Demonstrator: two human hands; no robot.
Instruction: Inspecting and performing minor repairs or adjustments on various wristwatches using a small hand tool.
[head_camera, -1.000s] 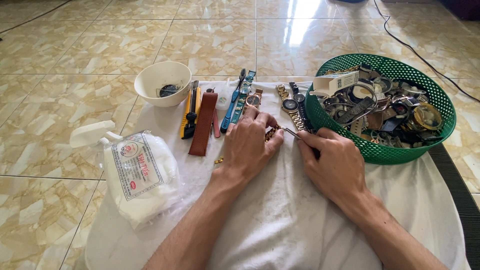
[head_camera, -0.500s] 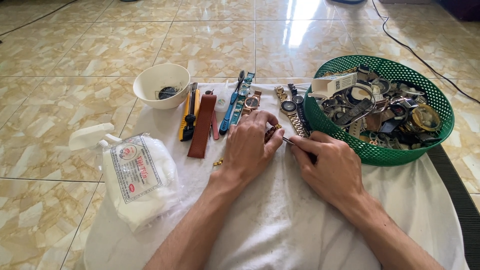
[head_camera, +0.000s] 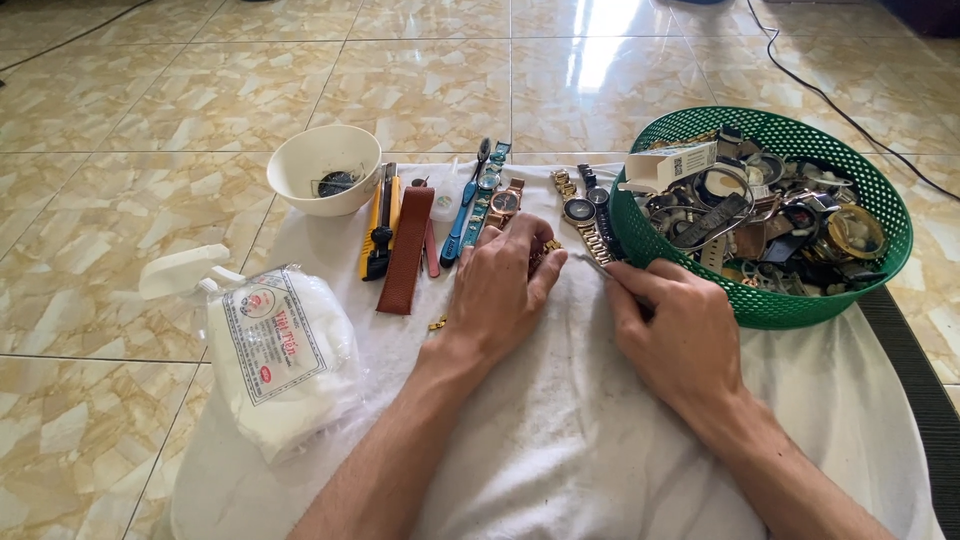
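My left hand (head_camera: 497, 290) lies palm down on the white cloth (head_camera: 560, 440), fingers closed over a gold-coloured watch band (head_camera: 549, 246) that peeks out at the fingertips. My right hand (head_camera: 672, 335) pinches a thin metal tool (head_camera: 592, 264) whose tip points at that band. A small gold link (head_camera: 437, 324) lies loose by my left wrist. Beyond my hands several watches lie in a row, among them a gold one (head_camera: 581, 212) and a brown-faced one (head_camera: 505, 201).
A green mesh basket (head_camera: 771, 308) full of watches and a small white box stands at the right. A white bowl (head_camera: 326, 168), a yellow knife (head_camera: 372, 226), a brown strap (head_camera: 406, 250) and a bag of cotton (head_camera: 282, 355) lie at the left. Tiled floor surrounds the cloth.
Both hands have stayed nearly in place; the right hand's tool tip has shifted slightly against the band under the left fingers.
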